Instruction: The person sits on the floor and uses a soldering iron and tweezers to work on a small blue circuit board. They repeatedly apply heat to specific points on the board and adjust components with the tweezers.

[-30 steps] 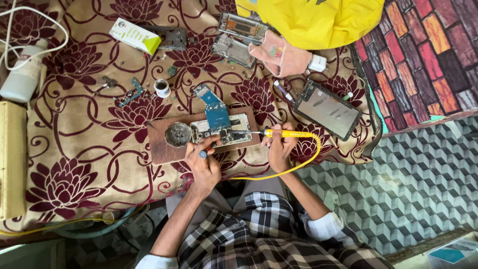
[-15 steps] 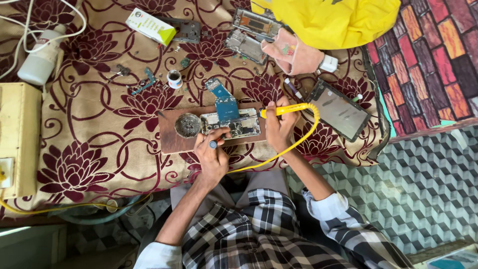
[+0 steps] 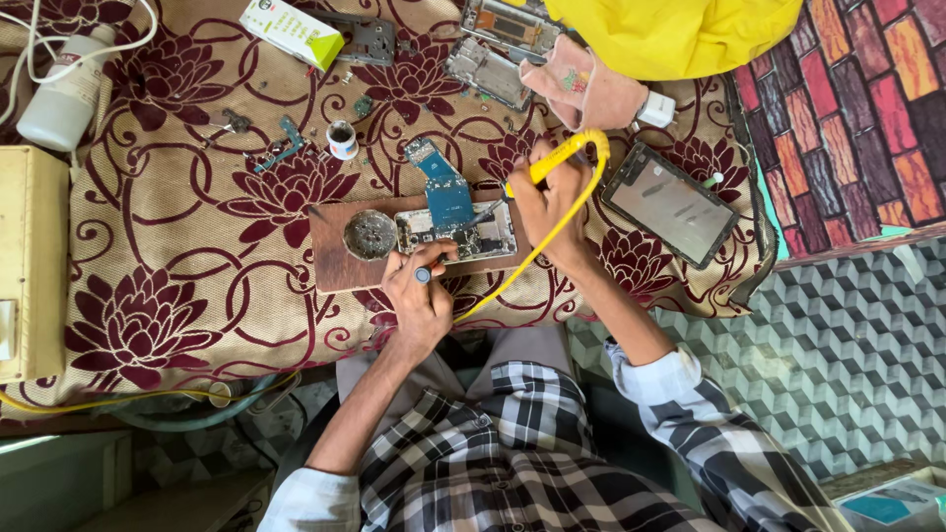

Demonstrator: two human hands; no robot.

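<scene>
An opened phone body lies on a brown wooden board on the flowered cloth. A blue flex board sticks up from the phone. My right hand grips a yellow soldering iron, its dark tip touching the phone's right part. The iron's yellow cord loops back towards me. My left hand rests on the board's near edge and pinches a thin tool with a round grey end against the phone. A round metal tin sits on the board's left half.
A black phone screen lies to the right. Phone frames, a white box, a small white pot, a white bottle and loose parts lie farther back. A beige unit stands at left, yellow fabric at top.
My right hand has tilted the iron, so its handle points up and away with the tip lowered onto the phone. The left hand stays on the board. The view has shifted.
</scene>
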